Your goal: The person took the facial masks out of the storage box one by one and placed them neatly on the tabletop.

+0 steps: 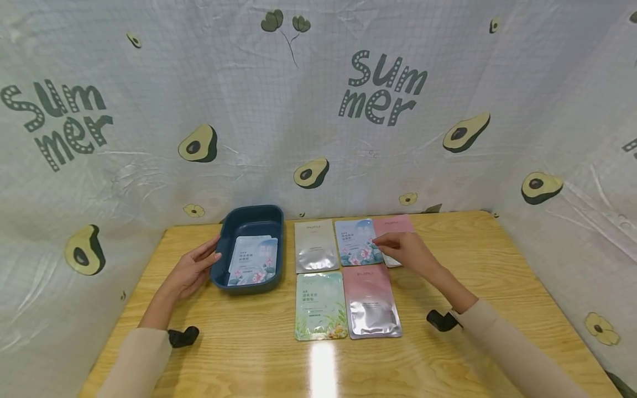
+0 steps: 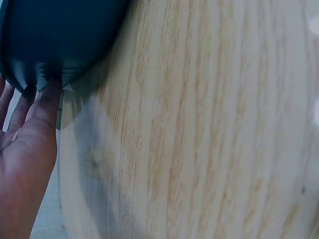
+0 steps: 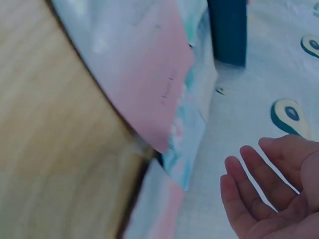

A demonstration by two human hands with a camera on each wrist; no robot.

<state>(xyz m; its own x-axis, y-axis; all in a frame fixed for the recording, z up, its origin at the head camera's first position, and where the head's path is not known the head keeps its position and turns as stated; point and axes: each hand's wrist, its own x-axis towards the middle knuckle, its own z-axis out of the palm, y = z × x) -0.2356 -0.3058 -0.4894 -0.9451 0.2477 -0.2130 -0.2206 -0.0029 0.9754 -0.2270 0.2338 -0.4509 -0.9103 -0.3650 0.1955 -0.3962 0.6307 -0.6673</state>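
Note:
My left hand [image 1: 195, 267] is at the left side of a dark blue plastic basket [image 1: 277, 232], its thumb over the rim and its fingers along the outer wall. In the left wrist view those fingers [image 2: 47, 102] touch the wall. Inside the basket lie light blue face mask packets [image 1: 254, 260] with pink flowers. My right hand [image 1: 409, 251] is over the right edge of another blue face mask packet [image 1: 355, 237] in the back row. In the right wrist view this hand [image 3: 271, 189] has loosely bent, spread fingers with nothing between them.
Beside the blue packet lie a cream packet [image 1: 315, 243] and a partly covered pink one [image 1: 394, 223]. A green packet [image 1: 318, 307] and a pink-silver packet [image 1: 372, 304] form the front row. Behind the wooden table [image 1: 249, 342] hangs a white avocado-print cloth [image 1: 249, 155].

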